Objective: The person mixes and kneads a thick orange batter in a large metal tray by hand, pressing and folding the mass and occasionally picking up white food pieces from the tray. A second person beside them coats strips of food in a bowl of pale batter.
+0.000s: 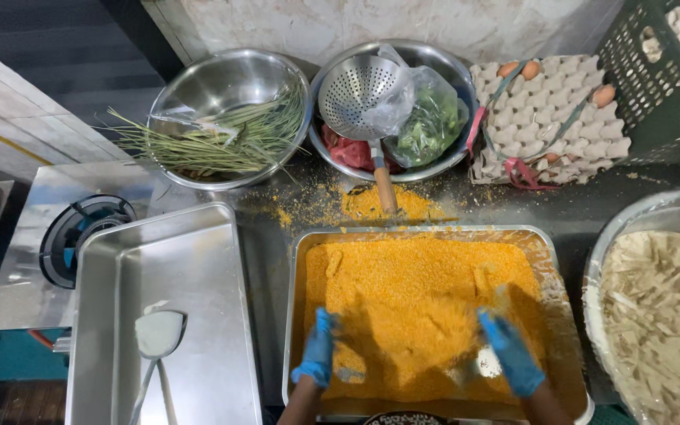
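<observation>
My left hand and right hand are open in the orange crumbs. The tray holds them. A ladle lies at nine o'clock.

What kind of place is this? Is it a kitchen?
Probably a kitchen, maybe a busy food-prep one. Gloved hands, left hand and right hand, work in a big tray of orange crumbs. Nearby are an egg carton and a gas burner.

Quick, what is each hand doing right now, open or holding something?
Left hand: blue-gloved, in the orange crumbs of the metal tray; grip cannot be told.
Right hand: blue-gloved, blurred over the crumbs beside a pale piece; grip cannot be told.
</observation>
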Motion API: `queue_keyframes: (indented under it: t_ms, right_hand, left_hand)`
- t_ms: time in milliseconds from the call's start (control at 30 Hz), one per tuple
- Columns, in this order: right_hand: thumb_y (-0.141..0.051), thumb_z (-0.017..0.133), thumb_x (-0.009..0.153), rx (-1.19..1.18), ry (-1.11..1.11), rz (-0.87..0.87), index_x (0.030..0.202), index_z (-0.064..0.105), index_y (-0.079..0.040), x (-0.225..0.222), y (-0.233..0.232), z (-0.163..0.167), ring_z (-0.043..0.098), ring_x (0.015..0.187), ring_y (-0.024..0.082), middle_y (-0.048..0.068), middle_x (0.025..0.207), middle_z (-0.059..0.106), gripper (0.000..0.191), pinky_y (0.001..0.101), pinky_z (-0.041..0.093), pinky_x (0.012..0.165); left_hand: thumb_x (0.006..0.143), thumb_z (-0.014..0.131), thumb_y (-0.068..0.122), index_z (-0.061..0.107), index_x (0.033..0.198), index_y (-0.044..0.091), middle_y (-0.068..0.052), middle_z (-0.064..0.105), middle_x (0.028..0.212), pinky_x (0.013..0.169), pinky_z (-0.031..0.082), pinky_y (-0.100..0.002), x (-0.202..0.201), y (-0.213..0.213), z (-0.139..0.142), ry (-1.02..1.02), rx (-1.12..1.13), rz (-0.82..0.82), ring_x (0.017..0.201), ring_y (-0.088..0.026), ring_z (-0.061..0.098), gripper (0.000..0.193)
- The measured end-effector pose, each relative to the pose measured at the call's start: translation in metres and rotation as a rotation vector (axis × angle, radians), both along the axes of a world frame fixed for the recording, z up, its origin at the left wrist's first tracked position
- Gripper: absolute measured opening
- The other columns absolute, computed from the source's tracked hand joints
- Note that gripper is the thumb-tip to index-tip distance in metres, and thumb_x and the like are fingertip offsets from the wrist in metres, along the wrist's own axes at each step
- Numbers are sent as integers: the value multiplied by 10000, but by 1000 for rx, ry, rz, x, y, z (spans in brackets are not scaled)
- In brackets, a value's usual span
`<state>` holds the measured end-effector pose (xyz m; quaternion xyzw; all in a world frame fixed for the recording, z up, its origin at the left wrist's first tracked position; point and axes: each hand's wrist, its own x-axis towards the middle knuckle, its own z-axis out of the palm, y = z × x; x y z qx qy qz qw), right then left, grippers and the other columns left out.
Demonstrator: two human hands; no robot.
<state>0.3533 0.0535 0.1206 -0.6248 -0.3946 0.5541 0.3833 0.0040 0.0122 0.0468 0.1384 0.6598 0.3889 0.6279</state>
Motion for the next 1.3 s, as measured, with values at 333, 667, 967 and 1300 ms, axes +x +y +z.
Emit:
queue_keyframes:
  t_ms: [333, 667, 967, 1300]
  right_hand:
    - [-537, 518, 1003, -64, 78, -36, 1460, 559, 39, -70, 101, 42, 486, 1385, 230, 148, 1513, 543, 736, 384, 342, 1180]
    - [-462, 511, 1066, 660, -368, 441, 1190, 734, -63, -23, 55, 30, 633, 1112, 183, 78, 1163, 719, 474, 349, 491, 969]
    - [-404, 583, 995, -207, 284, -39, 1202, 689, -53, -65, -13, -35, 646, 1060, 194, 78, 1109, 716, 421, 360, 489, 957]
    - [-340, 662, 915, -124, 24, 75, 1215, 638, -43, -24, 14, -35, 660, 1003, 205, 78, 1050, 713, 423, 371, 487, 944]
  left_hand:
    - [970, 348, 692, 463, 1547, 85, -87, 541, 1545, 1176, 363, -393, 21, 99, 6, -43, 2, 137, 1389, -262, 500, 845]
    - [971, 357, 689, 729, 1311, 67, -134, 767, 1318, 1063, 502, -378, 0, 24, 2, 485, 292, -107, 1240, -267, 704, 800]
    - [960, 302, 727, 256, 1641, 199, 11, 228, 1714, 1269, 160, -438, 50, 1, -30, -526, -69, 247, 1552, -221, 240, 862]
    - [974, 290, 740, 623, 1403, 67, -145, 638, 1424, 1131, 387, -443, 12, -2, -3, 344, -95, -38, 1320, -300, 563, 864]
